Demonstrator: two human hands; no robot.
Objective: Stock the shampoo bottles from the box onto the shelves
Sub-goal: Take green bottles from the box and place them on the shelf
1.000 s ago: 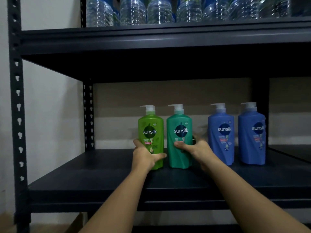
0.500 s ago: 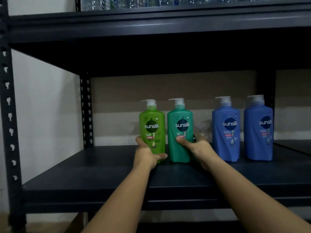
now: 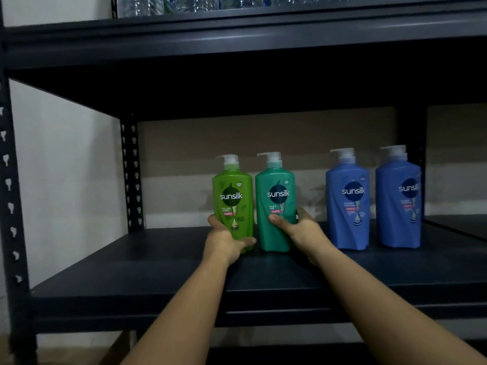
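Observation:
A light green shampoo bottle (image 3: 233,196) stands upright on the dark shelf (image 3: 158,272), and my left hand (image 3: 224,241) is wrapped around its lower part. Touching its right side stands a teal shampoo bottle (image 3: 275,191), gripped low on its right side by my right hand (image 3: 303,230). Further right two blue shampoo bottles (image 3: 347,198) (image 3: 398,196) stand side by side near the back of the same shelf. All have white pump tops. The box is not in view.
The shelf above (image 3: 237,35) carries several clear water bottles (image 3: 195,3). Perforated dark uprights (image 3: 131,175) (image 3: 10,193) frame the left side against a white wall. The shelf surface left of the green bottle is bare.
Both hands and their bottles stay on the shelf in nearly the same spot. The view has tilted slightly, so the upper shelf's water bottles sit higher in frame.

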